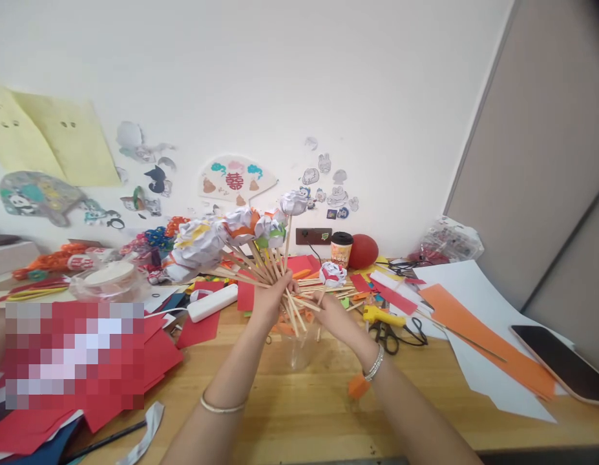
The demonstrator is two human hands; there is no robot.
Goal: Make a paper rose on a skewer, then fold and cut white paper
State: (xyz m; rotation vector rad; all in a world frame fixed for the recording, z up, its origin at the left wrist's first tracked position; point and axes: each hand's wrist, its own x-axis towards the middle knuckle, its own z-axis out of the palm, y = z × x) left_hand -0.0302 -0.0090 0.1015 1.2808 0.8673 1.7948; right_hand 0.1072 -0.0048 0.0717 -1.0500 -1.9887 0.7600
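My left hand (276,298) is closed around a bundle of wooden sticks (265,261). Crumpled white paper flowers (202,242), some with yellow, orange or green bits, top these sticks and fan out to the upper left. One white flower (294,203) stands higher than the others. The lower stick ends spread out above a clear plastic cup (298,352) on the table. Beside the bundle, my right hand (332,318) has its fingers pinched on a stick end. Just beyond it is a white and pink paper flower (333,274).
Right of my hands are a yellow glue gun (384,316), black scissors (386,339), orange paper (483,336) and a phone (563,361). Red paper (158,361) and a white power strip (212,303) lie left. A lidded cup (341,248) and red balloon (364,250) stand behind.
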